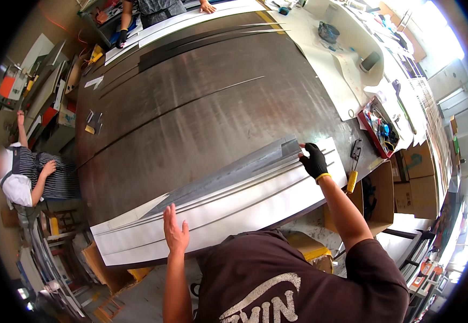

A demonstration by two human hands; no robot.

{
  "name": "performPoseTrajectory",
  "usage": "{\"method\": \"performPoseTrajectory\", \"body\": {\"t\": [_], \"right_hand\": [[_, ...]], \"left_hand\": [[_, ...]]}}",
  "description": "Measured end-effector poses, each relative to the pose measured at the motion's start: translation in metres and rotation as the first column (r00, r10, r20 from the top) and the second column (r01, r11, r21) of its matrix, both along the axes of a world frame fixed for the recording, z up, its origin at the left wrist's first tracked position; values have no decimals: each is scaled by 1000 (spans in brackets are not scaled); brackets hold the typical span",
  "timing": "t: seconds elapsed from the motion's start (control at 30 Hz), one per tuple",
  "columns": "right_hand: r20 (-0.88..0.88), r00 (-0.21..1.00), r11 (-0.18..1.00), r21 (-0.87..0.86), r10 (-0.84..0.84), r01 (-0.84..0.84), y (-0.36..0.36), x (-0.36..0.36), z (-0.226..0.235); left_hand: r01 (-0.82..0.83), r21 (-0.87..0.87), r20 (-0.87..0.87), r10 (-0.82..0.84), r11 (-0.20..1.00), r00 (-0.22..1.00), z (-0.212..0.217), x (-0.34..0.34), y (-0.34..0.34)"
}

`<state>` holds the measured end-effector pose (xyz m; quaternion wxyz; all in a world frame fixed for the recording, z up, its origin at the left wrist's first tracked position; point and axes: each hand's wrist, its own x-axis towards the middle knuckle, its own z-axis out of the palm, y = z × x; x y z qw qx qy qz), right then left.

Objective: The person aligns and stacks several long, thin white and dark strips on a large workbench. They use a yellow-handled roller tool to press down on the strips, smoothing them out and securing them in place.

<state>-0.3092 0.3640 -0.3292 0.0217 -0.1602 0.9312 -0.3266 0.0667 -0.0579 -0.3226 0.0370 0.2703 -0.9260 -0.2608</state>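
A long white sheet (255, 207) with dark parallel lines lies along the near side of the big brown table. On its far edge rests a long, tapering grey strip (228, 170), its wider end to the right. My left hand (176, 230) is bare, fingers stretched up, at the strip's narrow left end over the white sheet. My right hand (314, 161) wears a black glove with bare fingertips. Its thumb and forefinger are apart, close beside the grey strip's right end; I cannot make out whether they touch it.
Dark strips (191, 48) lie across the table's far side. A yellow-handled tool (352, 180) and a red tray of tools (371, 129) sit at the right edge. One person (161, 11) works at the far edge; another person (40, 172) stands at the left.
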Motion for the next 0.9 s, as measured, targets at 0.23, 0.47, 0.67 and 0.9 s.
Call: {"method": "performPoseTrajectory", "body": {"t": [0.23, 0.47, 0.67, 0.9], "right_hand": [[34, 990, 934, 328, 136, -139, -34, -45, 8], [-24, 967, 898, 377, 254, -226, -34, -63, 16], [78, 974, 914, 337, 212, -226, -34, -74, 9], [103, 974, 958, 189, 201, -217, -24, -89, -7]], "left_hand": [[165, -64, 141, -155, 984, 978, -4, -51, 0], [163, -17, 155, -159, 986, 975, -16, -56, 4], [145, -57, 175, -133, 988, 975, -15, -61, 13], [124, -104, 81, -115, 987, 990, -26, -59, 17]]}}
